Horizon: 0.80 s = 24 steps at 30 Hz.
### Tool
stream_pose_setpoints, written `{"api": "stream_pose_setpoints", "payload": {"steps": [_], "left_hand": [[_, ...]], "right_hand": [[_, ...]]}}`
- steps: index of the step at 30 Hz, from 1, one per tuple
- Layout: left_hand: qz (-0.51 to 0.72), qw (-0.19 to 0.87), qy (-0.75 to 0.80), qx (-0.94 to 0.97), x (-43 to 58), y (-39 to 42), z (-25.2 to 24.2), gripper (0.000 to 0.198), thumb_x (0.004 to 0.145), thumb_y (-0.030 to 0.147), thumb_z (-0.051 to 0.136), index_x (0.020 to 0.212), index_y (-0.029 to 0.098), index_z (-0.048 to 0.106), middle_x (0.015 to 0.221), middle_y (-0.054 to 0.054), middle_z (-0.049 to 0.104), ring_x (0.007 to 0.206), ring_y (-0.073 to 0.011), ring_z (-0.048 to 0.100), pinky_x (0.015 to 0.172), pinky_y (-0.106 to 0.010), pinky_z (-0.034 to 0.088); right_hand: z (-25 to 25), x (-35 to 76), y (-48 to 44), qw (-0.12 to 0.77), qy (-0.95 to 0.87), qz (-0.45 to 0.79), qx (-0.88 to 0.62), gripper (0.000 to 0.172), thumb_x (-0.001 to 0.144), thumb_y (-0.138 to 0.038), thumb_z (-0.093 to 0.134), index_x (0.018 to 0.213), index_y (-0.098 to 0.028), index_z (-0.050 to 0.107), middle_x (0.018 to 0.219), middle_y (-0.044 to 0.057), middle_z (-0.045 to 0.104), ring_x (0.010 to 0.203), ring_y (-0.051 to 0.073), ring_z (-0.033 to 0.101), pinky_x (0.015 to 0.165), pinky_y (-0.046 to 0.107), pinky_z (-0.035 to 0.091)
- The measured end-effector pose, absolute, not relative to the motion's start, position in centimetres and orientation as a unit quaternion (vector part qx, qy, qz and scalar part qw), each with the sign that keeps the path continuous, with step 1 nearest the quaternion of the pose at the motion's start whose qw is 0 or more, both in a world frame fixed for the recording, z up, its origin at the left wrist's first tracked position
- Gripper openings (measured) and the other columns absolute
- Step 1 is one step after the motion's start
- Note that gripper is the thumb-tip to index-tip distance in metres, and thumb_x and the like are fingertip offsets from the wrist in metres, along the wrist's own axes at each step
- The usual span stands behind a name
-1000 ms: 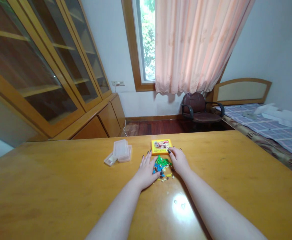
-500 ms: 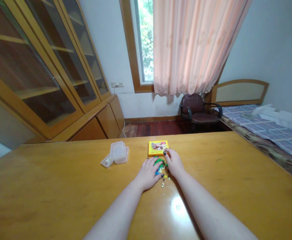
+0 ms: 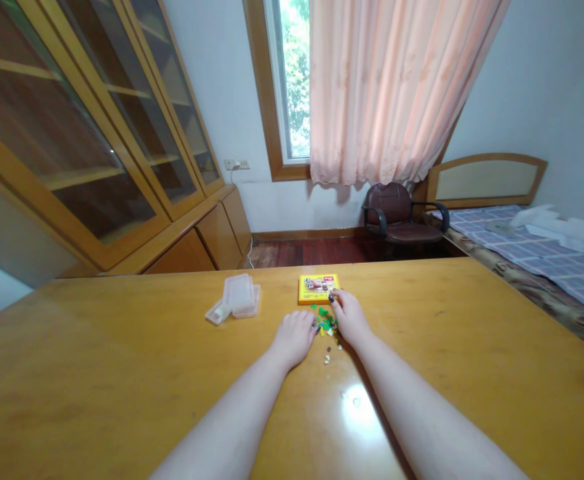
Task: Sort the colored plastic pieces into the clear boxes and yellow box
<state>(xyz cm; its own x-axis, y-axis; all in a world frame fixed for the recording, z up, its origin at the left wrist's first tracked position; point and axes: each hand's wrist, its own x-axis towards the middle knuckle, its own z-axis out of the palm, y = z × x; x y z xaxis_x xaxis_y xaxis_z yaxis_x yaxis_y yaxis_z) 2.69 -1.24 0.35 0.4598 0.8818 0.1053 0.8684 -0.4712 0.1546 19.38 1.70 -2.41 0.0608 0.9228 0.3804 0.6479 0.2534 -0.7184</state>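
A loose heap of small plastic pieces [image 3: 326, 322], mostly green with some yellow, cream and dark ones, lies on the table between my hands. My left hand [image 3: 293, 339] rests at the heap's left side, its fingers curled in. A bit of blue shows by those fingertips, but what they hold, if anything, is hidden. On the other side, my right hand [image 3: 352, 320] is open, its fingers bent and a little apart. Its dark-nailed index finger reaches the near right corner of a flat yellow box [image 3: 318, 291] with a printed top.
Clear plastic cases [image 3: 238, 293] lie stacked at the left on the wooden table [image 3: 122, 373]. A few cream and brown bits [image 3: 327, 359] sit nearer me. Beyond the table are a glass-door cabinet [image 3: 97, 133], an office chair [image 3: 397, 213] and a bed [image 3: 547, 247].
My left hand has drawn back left off the heap, its fingers curling in, and more green pieces show. The blue pieces are mostly out of sight. My right hand has barely moved.
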Motion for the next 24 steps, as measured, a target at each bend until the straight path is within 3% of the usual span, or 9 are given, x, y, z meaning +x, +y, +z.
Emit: {"api": "stream_pose_setpoints", "payload": {"steps": [8,11,14,21,24], "left_hand": [[0.055,0.034,0.521,0.851,2.1,-0.5,0.2,0.032,0.090,0.036,0.029,0.082,0.019,0.056,0.082,-0.005,0.061,0.080,-0.0191,0.056,0.070,-0.030,0.040],[0.084,0.052,0.539,0.837,1.7,-0.3,0.3,0.031,0.089,0.036,0.032,0.082,0.018,0.057,0.084,-0.005,0.061,0.081,-0.0179,0.055,0.070,-0.028,0.040],[0.126,0.077,0.527,0.837,1.4,-0.3,0.6,0.027,0.088,0.034,0.036,0.085,0.020,0.058,0.087,-0.004,0.060,0.084,-0.0164,0.054,0.072,-0.026,0.040],[0.160,0.091,0.496,0.848,0.9,-1.0,1.1,0.029,0.087,0.033,0.037,0.110,0.025,0.054,0.109,-0.004,0.058,0.102,-0.0187,0.048,0.090,-0.033,0.036],[0.129,0.064,0.558,0.818,1.0,-1.0,0.2,0.040,0.083,0.035,0.042,0.121,0.022,0.045,0.122,-0.008,0.050,0.113,-0.0225,0.042,0.096,-0.038,0.031]], "right_hand": [[-1.5,19.5,1.1,0.459,-0.650,0.097,-0.598,0.027,0.084,-0.031,0.040,0.095,-0.017,0.061,0.099,0.009,0.062,0.105,0.023,0.049,0.096,0.040,0.029],[-0.8,19.3,0.3,0.460,-0.678,0.125,-0.560,0.029,0.086,-0.031,0.037,0.089,-0.017,0.062,0.089,0.008,0.063,0.088,0.019,0.055,0.082,0.032,0.039],[-0.4,18.7,-0.4,0.399,-0.736,0.171,-0.519,0.030,0.087,-0.031,0.036,0.079,-0.018,0.063,0.079,0.005,0.063,0.077,0.017,0.055,0.072,0.028,0.041],[-0.6,18.1,-0.2,0.349,-0.772,0.185,-0.498,0.020,0.082,-0.023,0.044,0.090,-0.019,0.062,0.089,0.005,0.063,0.086,0.017,0.055,0.081,0.030,0.041],[-0.8,18.1,-0.2,0.328,-0.772,0.203,-0.506,0.030,0.076,-0.018,0.048,0.105,-0.019,0.057,0.105,0.007,0.061,0.098,0.018,0.054,0.088,0.033,0.039]]}}
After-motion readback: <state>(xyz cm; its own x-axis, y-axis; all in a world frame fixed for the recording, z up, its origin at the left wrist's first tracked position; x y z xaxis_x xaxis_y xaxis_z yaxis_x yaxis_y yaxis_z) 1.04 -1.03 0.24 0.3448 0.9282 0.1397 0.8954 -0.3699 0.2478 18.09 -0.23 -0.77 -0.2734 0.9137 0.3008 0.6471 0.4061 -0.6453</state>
